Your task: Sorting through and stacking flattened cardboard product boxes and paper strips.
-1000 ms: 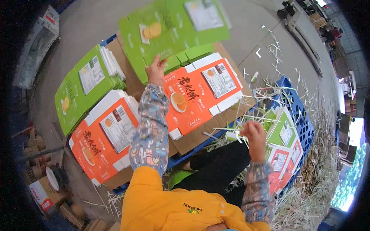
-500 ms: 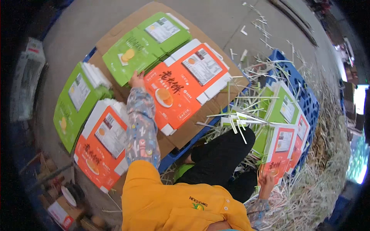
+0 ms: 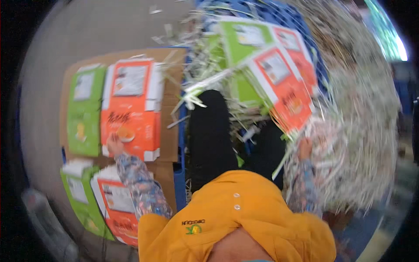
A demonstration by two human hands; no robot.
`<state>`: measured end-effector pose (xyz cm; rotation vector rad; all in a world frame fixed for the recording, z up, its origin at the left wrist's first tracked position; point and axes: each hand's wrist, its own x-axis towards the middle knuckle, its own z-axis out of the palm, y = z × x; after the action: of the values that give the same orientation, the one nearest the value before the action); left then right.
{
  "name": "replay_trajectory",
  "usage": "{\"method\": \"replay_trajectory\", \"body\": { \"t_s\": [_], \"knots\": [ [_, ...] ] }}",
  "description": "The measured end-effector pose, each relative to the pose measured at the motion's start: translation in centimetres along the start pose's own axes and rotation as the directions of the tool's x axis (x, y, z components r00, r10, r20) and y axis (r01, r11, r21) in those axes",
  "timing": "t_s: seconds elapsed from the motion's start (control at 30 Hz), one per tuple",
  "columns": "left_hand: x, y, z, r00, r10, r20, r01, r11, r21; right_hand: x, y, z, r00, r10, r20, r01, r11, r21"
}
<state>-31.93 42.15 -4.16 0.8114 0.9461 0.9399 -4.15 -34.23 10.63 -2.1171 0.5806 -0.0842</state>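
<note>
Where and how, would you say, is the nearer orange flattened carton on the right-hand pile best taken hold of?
Probably by its near end, pinched across the edge by the right hand coming from the person's side. The orange flattened carton is a broad panel lying aslant, with that end toward the hand; its far end appears to overlap a green carton.

Grey floor (image 3: 48, 96) at left, bright opening (image 3: 389, 28) (greenish, blurred) at upper right.

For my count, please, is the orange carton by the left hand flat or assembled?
Flat: the orange carton lies level, white flaps sticking outward.
</note>
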Motion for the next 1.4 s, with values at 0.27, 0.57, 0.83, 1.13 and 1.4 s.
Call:
{"method": "replay_trajectory", "body": {
  "t_s": [0.27, 0.57, 0.83, 1.13, 1.4],
  "knots": [
    [-14.3, -0.7, 26.2, 0.978, -0.015, 0.208, -0.016, 0.989, 0.148, 5.8, 8.9, -1.4, 0.985, 0.132, -0.114, -0.138, 0.99, -0.038],
    [-35.9, -3.6, 40.6, 0.504, -0.529, 0.683, 0.196, 0.84, 0.505, 5.1, 8.2, -1.1, 0.869, -0.371, 0.328, 0.489, 0.744, -0.454],
    [-44.8, -12.9, 41.8, -0.01, -0.936, 0.352, 0.657, 0.259, 0.708, -4.9, -5.9, 2.7, 0.92, 0.17, 0.352, -0.391, 0.367, 0.844],
    [-43.2, -17.0, 39.8, 0.149, -0.921, 0.359, 0.584, 0.375, 0.72, -10.2, -6.6, 7.9, 0.937, 0.146, 0.319, -0.322, 0.716, 0.62],
    [-43.5, -16.3, 40.3, 0.204, -0.851, 0.484, 0.654, 0.486, 0.58, -11.0, -9.4, 5.4, 0.86, 0.219, 0.461, -0.444, 0.768, 0.463]
  ]
}}
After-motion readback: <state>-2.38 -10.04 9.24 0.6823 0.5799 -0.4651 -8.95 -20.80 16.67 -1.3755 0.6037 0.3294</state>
